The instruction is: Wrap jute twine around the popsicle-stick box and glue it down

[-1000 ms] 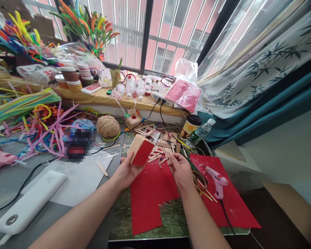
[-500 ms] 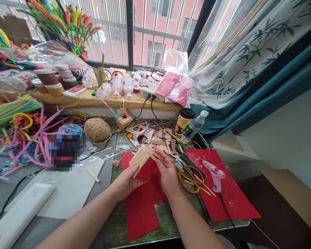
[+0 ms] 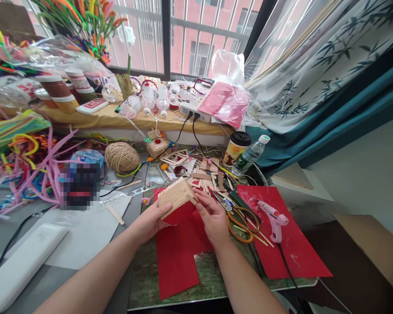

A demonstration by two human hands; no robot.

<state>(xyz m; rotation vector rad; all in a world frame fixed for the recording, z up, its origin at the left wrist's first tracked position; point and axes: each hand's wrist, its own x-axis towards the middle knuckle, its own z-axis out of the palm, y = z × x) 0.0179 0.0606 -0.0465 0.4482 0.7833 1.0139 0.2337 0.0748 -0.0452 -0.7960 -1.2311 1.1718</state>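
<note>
A small box (image 3: 176, 197) with a top of pale wooden sticks and a red side is gripped by my left hand (image 3: 149, 222), thumb on its near left edge. Fingers of my right hand (image 3: 212, 218) pinch a craft stick (image 3: 191, 199) at the box's right end; whether the stick touches the box I cannot tell. Beneath both hands lies a cut sheet of red card (image 3: 177, 270). Scissors with brown handles (image 3: 240, 224) rest just right of my right hand. Loose craft sticks (image 3: 206, 170) are heaped beyond the box.
A pink glue gun (image 3: 273, 220) stands on another red sheet (image 3: 301, 257) at the right. Behind are a water bottle (image 3: 250, 157), a lidded paper cup (image 3: 236, 150) and a ball of twine (image 3: 122, 157). Pipe cleaners (image 3: 46, 170) crowd the left. Black cords cross the table.
The box has turned in my left hand, so more of its stick-covered top faces me. My right hand remains at its right end, with the craft stick now plainer to see.
</note>
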